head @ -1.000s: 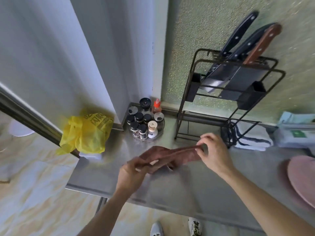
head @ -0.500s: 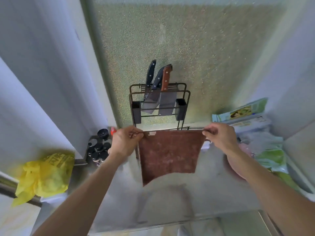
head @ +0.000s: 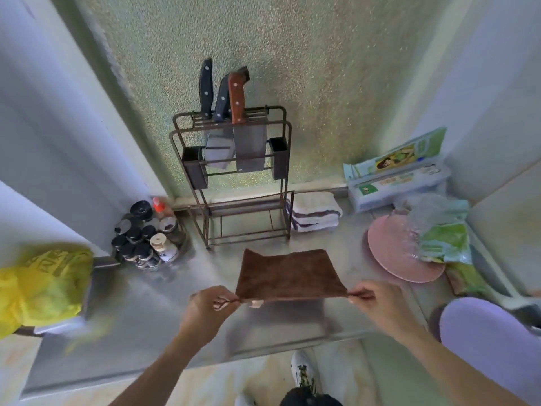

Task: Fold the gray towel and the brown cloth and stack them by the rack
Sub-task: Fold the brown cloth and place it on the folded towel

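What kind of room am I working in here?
Most likely a home kitchen corner: a knife rack stands on a steel counter, with spice jars and a pink plate nearby.

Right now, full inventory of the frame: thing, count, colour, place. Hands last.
brown cloth: 1, brown, spread over counter centre, near corners pinched
folded towel: 1, white-gray with dark stripes, right of rack
rack: 1, dark metal, against back wall
knives: 3, two black handles, one brown, in rack top
spice jars: cluster, black lids, left of rack
yellow bag: 1, counter's left end
pink plate: 1, right side
wrap boxes: 2, green-white, back right
counter: 1, steel
left hand: pinching cloth's left corner
right hand: pinching right corner
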